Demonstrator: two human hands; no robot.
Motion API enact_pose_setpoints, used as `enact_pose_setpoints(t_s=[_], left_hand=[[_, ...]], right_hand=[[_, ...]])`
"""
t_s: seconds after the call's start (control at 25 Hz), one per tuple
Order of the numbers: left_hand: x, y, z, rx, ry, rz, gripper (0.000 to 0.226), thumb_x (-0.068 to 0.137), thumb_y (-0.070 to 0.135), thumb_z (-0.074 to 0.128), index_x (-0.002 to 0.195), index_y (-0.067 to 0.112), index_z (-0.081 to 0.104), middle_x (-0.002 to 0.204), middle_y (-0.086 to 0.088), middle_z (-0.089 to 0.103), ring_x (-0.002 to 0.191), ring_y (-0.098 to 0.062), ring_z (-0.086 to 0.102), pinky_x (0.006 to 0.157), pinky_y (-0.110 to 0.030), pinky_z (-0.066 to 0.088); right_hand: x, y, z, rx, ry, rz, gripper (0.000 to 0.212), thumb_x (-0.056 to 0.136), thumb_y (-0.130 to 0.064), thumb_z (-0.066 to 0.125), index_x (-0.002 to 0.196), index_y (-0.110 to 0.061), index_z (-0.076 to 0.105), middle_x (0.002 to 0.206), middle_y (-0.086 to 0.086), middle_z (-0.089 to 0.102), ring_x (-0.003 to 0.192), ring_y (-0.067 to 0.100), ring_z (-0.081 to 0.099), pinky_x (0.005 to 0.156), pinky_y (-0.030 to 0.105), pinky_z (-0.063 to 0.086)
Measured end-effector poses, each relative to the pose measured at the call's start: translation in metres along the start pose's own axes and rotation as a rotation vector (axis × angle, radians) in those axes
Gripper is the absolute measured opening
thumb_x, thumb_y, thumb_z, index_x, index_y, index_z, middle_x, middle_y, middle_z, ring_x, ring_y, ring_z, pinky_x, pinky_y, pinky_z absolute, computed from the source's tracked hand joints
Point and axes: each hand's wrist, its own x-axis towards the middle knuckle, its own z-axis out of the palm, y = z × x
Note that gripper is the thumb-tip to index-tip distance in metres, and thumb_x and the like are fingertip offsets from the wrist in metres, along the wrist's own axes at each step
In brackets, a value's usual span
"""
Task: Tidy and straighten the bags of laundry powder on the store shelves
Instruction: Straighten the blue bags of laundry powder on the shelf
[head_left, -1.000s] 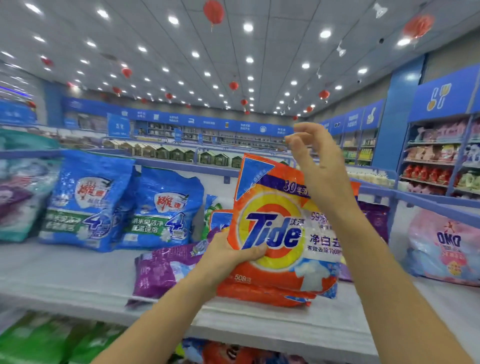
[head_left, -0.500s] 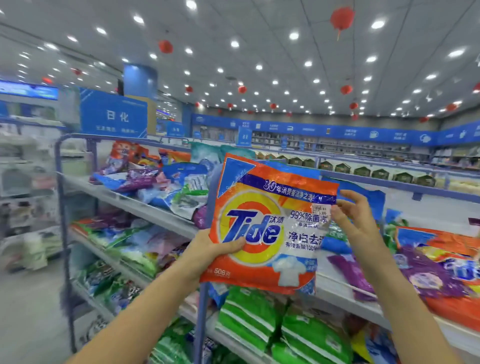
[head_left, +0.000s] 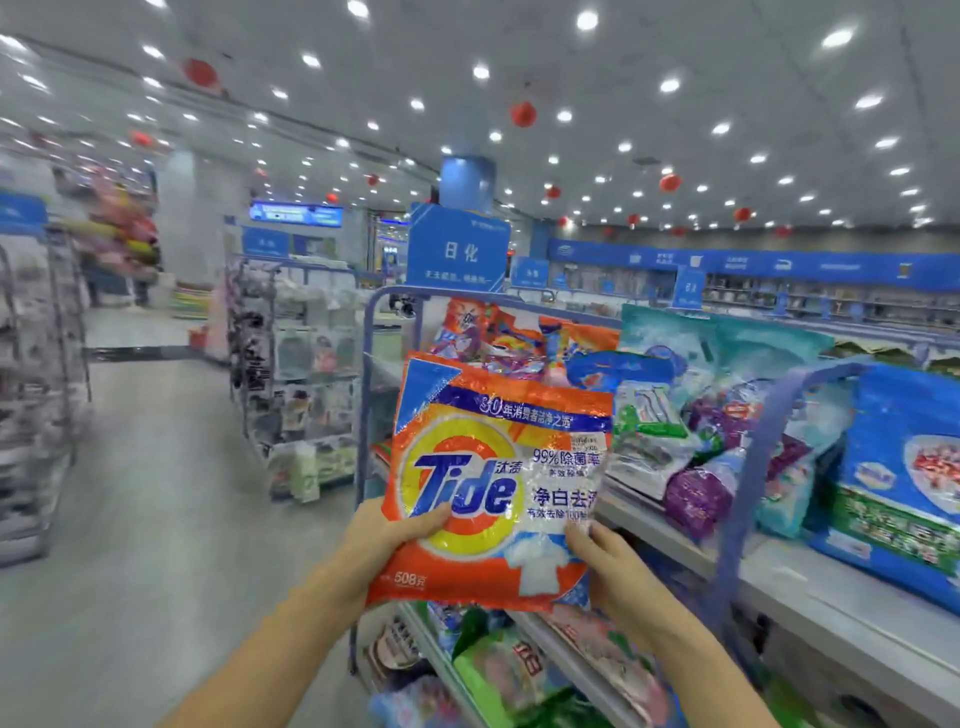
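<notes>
The left hand (head_left: 395, 535) is gripping the lower left of the Tide laundry powder bag (head_left: 493, 483), with its thumb lying across the printed front and its fingers going behind. The right hand (head_left: 608, 561) is pinching the lower right edge with the thumb tip on the front. Its other fingers are hidden behind the film, so I cannot tell how far they are wrapping round.

The bag is hanging upright in the air between the two hands, face to the camera. It is in front of the near left end of the top shelf (head_left: 805, 587) and is not resting on anything.

It is looking like a soft pouch of glossy, crinkled film, with the powder probably settling low and shifting when tipped. It is likely light enough for one hand, but slippery and floppy. Holding the filled lower half, as both hands are doing, is giving the firmest control. The flat top seam would pinch easily but would let the body swing. Setting it down on its base and patting the powder level should make it stand.

Beyond the bag, further orange bags (head_left: 498, 327) are piling up untidily at the far left end of the shelf. To the right a purple bag (head_left: 696, 493) is slumping, with a teal bag (head_left: 727, 343) standing behind it. A big blue bag (head_left: 904, 483) is standing at the near right. Green bags (head_left: 498, 670) are lying on the shelf below, and a blue aisle sign (head_left: 457, 249) is rising behind the shelf end.
</notes>
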Motion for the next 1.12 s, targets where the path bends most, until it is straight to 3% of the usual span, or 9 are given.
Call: enact_pose_setpoints(t_s=[0.08, 0.16, 0.36, 0.48, 0.6, 0.76, 0.88, 1.0, 1.12], left_hand=[[0.024, -0.004, -0.036, 0.028, 0.06, -0.017, 0.095, 0.014, 0.038, 0.094, 0.099, 0.008, 0.066, 0.088, -0.017, 0.073, 0.068, -0.029, 0.071, 0.056, -0.033, 0.059], [0.057, -0.004, -0.069, 0.048, 0.107, -0.005, 0.105, 0.004, 0.045, 0.092, 0.098, 0.007, 0.066, 0.088, -0.018, 0.073, 0.067, -0.03, 0.071, 0.054, -0.033, 0.059], [0.165, 0.022, -0.132, 0.109, 0.19, 0.041, 0.08, 0.04, 0.038, 0.091, 0.108, 0.01, 0.061, 0.08, -0.013, 0.074, 0.062, -0.026, 0.071, 0.049, -0.032, 0.057], [0.226, 0.032, -0.162, 0.146, 0.202, 0.046, 0.11, 0.009, 0.053, 0.09, 0.107, 0.014, 0.059, 0.09, -0.012, 0.074, 0.073, -0.028, 0.072, 0.055, -0.032, 0.058], [0.284, 0.034, -0.19, 0.174, 0.214, 0.061, 0.112, 0.007, 0.059, 0.087, 0.106, 0.016, 0.058, 0.088, -0.008, 0.075, 0.074, -0.026, 0.072, 0.053, -0.03, 0.057], [0.363, 0.033, -0.226, 0.175, 0.193, 0.124, 0.093, 0.03, 0.057, 0.087, 0.109, 0.016, 0.057, 0.083, -0.002, 0.075, 0.071, -0.022, 0.072, 0.052, -0.026, 0.056], [0.432, 0.038, -0.261, 0.192, 0.173, 0.2, 0.086, 0.03, 0.059, 0.087, 0.102, 0.019, 0.06, 0.085, -0.002, 0.075, 0.074, -0.021, 0.072, 0.061, -0.031, 0.057], [0.506, 0.05, -0.299, 0.195, 0.116, 0.246, 0.04, 0.069, 0.036, 0.076, 0.102, 0.02, 0.061, 0.088, -0.003, 0.074, 0.074, -0.021, 0.072, 0.069, -0.035, 0.056], [0.573, 0.062, -0.332, 0.239, 0.054, 0.256, 0.032, 0.072, 0.03, 0.077, 0.098, 0.019, 0.063, 0.079, 0.001, 0.075, 0.072, -0.024, 0.071, 0.072, -0.037, 0.054]], right_hand=[[0.045, 0.017, 0.022, 0.001, -0.028, 0.02, 0.062, 0.069, -0.048, 0.073, 0.11, -0.003, 0.057, 0.102, 0.009, 0.072, 0.093, 0.025, 0.069, 0.08, 0.038, 0.055], [0.095, 0.026, 0.04, -0.025, -0.025, -0.017, 0.037, 0.085, -0.036, 0.062, 0.103, -0.003, 0.059, 0.093, 0.006, 0.074, 0.083, 0.018, 0.07, 0.069, 0.028, 0.056], [0.225, 0.014, 0.059, -0.049, -0.026, -0.119, 0.012, 0.09, -0.019, 0.054, 0.094, -0.009, 0.06, 0.08, -0.005, 0.071, 0.069, 0.003, 0.068, 0.059, 0.014, 0.049], [0.29, 0.007, 0.061, -0.08, -0.057, -0.16, 0.009, 0.093, -0.019, 0.053, 0.094, -0.018, 0.061, 0.073, -0.017, 0.071, 0.069, -0.002, 0.067, 0.06, 0.011, 0.047], [0.347, 0.014, 0.066, -0.075, -0.04, -0.161, 0.011, 0.092, -0.019, 0.054, 0.099, -0.016, 0.063, 0.08, -0.013, 0.072, 0.073, 0.001, 0.068, 0.061, 0.013, 0.049], [0.417, 0.021, 0.078, -0.087, 0.042, -0.169, 0.012, 0.09, -0.021, 0.058, 0.101, -0.02, 0.064, 0.086, -0.015, 0.073, 0.081, 0.003, 0.069, 0.066, 0.015, 0.051], [0.472, 0.019, 0.087, -0.149, 0.125, -0.21, 0.01, 0.088, -0.03, 0.06, 0.097, -0.028, 0.064, 0.096, -0.012, 0.072, 0.088, 0.004, 0.068, 0.075, 0.019, 0.053], [0.53, 0.016, 0.103, -0.186, 0.234, -0.23, 0.016, 0.085, -0.038, 0.061, 0.095, -0.026, 0.064, 0.098, -0.007, 0.071, 0.09, 0.006, 0.067, 0.086, 0.029, 0.054], [0.581, 0.011, 0.12, -0.197, 0.291, -0.22, 0.032, 0.081, -0.043, 0.063, 0.103, -0.02, 0.064, 0.103, -0.002, 0.071, 0.095, 0.013, 0.067, 0.09, 0.037, 0.053]])
